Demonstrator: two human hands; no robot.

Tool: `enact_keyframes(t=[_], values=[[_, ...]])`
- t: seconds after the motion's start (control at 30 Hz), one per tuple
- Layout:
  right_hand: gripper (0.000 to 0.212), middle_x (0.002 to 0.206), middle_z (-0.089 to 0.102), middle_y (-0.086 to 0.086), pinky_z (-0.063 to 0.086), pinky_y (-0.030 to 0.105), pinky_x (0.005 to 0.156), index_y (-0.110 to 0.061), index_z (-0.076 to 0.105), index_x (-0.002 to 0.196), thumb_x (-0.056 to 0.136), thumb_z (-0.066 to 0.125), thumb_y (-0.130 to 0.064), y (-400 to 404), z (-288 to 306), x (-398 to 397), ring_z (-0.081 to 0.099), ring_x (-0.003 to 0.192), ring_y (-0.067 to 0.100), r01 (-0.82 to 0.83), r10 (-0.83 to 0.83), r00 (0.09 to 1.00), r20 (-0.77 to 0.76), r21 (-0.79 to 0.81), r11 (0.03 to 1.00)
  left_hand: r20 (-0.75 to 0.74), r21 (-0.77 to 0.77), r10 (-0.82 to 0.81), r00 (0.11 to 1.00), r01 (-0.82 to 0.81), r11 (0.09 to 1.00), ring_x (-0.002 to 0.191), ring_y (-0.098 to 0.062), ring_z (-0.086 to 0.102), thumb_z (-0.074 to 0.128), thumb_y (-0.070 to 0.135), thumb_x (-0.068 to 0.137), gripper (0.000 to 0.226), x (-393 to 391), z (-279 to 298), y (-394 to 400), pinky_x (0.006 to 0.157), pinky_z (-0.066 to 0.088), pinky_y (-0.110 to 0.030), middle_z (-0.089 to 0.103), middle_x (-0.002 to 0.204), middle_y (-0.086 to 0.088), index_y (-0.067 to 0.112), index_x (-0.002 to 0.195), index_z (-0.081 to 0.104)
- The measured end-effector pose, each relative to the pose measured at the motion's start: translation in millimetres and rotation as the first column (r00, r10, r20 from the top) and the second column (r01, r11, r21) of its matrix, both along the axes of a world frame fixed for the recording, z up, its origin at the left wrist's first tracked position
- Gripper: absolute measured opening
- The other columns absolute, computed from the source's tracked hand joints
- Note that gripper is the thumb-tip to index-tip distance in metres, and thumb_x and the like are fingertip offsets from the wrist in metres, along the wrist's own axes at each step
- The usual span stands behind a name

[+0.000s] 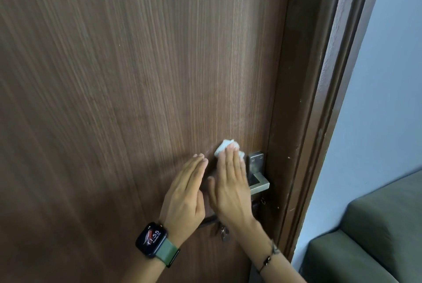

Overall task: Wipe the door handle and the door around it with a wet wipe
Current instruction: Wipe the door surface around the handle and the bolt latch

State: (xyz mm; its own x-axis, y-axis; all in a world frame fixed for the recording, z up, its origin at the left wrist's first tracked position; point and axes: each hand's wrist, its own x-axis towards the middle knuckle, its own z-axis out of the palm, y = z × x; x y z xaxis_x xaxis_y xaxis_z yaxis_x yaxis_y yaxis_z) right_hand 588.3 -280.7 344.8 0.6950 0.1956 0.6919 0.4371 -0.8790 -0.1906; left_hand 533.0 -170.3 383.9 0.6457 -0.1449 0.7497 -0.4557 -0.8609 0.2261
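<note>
A brown wood-grain door [137, 77] fills most of the view. Its silver lever handle [259, 180] with a rectangular plate sits near the door's right edge. My right hand [231, 184] lies flat on the door just left of the handle and presses a crumpled white wet wipe [225, 145] under its fingertips. The wipe sticks out above the fingers. My left hand [186, 193] rests flat on the door beside it, fingers together, holding nothing; a smartwatch with a green strap is on that wrist. Keys [223, 232] hang below the handle, partly hidden by my right wrist.
The dark brown door frame [319, 100] runs down the right of the door. Beyond it is a pale blue wall [388, 77]. A grey-green sofa [376, 225] stands at the bottom right, close to the frame.
</note>
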Motion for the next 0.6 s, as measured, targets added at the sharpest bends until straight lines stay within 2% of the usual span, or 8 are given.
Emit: enact_keyframes(t=[0.07,0.13,0.17,0.2,0.3,0.33,0.47,0.6], values=[[0.053,0.144,0.032,0.026,0.028,0.047,0.113,0.006,0.040,0.135,0.093,0.035,-0.026,4.3,-20.1,-12.2,0.030,0.136,0.037,-0.036,0.038,0.999,0.008,-0.140,0.989,-0.009,-0.008,0.001,1.000,-0.001,1.000,0.123,-0.024,0.046,0.031,0.001,0.078,0.048,0.0,-0.9,-1.4,0.110,0.025,-0.028,0.055,0.127,-0.016,-0.002,0.122,0.049],[0.052,0.144,0.032,0.025,0.018,0.044,0.116,0.005,0.042,0.134,0.093,0.036,-0.026,0.2,-30.3,-17.1,0.033,0.135,0.035,-0.040,0.040,0.999,-0.002,-0.213,0.976,-0.013,0.000,-0.009,1.000,0.009,1.000,0.125,-0.020,0.042,0.031,0.001,0.078,0.049,-1.2,-2.8,-1.6,0.111,0.024,-0.027,0.054,0.128,-0.015,-0.001,0.123,0.049],[0.052,0.144,0.033,0.025,0.012,0.044,0.117,0.006,0.042,0.134,0.093,0.035,-0.025,-0.8,-27.1,-14.8,0.034,0.135,0.034,-0.024,0.026,1.000,0.009,-0.180,0.983,-0.011,0.005,-0.013,1.000,0.013,1.000,0.126,-0.019,0.040,0.031,0.002,0.078,0.049,-2.1,-3.6,-0.9,0.111,0.023,-0.026,0.054,0.128,-0.015,-0.002,0.123,0.049],[0.052,0.144,0.033,0.025,0.013,0.043,0.117,0.006,0.041,0.134,0.093,0.034,-0.025,0.2,-17.6,-11.8,0.034,0.135,0.034,-0.004,0.006,1.000,0.018,-0.120,0.993,-0.009,0.008,-0.014,1.000,0.014,1.000,0.125,-0.018,0.040,0.031,0.001,0.078,0.048,-2.9,-3.9,0.0,0.111,0.023,-0.025,0.054,0.128,-0.015,-0.003,0.123,0.050],[0.051,0.144,0.033,0.027,0.024,0.045,0.113,0.007,0.039,0.135,0.095,0.033,-0.024,13.8,10.4,-1.4,0.030,0.136,0.036,0.033,-0.035,0.996,0.079,0.025,0.999,0.008,-0.015,0.002,1.000,-0.002,1.000,0.124,-0.023,0.044,0.031,0.001,0.078,0.047,-2.8,-1.6,1.0,0.110,0.027,-0.031,0.055,0.127,-0.017,-0.004,0.121,0.050],[0.051,0.144,0.033,0.027,0.024,0.045,0.114,0.006,0.039,0.135,0.095,0.035,-0.025,18.9,7.9,-2.5,0.030,0.136,0.036,0.033,-0.034,0.996,0.078,0.009,0.999,0.012,-0.017,0.008,1.000,-0.008,1.000,0.124,-0.025,0.045,0.031,0.000,0.078,0.047,-2.6,-0.9,1.3,0.109,0.027,-0.032,0.054,0.127,-0.017,-0.004,0.121,0.050],[0.053,0.144,0.038,0.022,0.011,0.049,0.115,0.000,0.044,0.135,0.094,0.038,-0.033,25.2,-36.3,-23.8,0.029,0.137,0.030,0.036,-0.038,0.999,-0.003,-0.237,0.971,0.025,-0.003,0.000,1.000,0.000,1.000,0.126,-0.018,0.038,0.033,0.001,0.078,0.048,-5.0,0.4,5.9,0.111,0.023,-0.027,0.047,0.131,-0.011,-0.002,0.124,0.047],[0.057,0.144,0.037,0.024,0.008,0.051,0.115,0.002,0.043,0.135,0.098,0.022,-0.035,28.5,-17.1,-17.5,0.029,0.137,0.033,0.090,-0.091,0.996,0.003,-0.191,0.977,0.037,-0.022,0.022,0.999,-0.022,1.000,0.126,-0.022,0.043,0.031,0.001,0.079,0.046,-7.8,0.9,9.3,0.110,0.026,-0.031,0.054,0.127,-0.016,-0.004,0.122,0.049]])
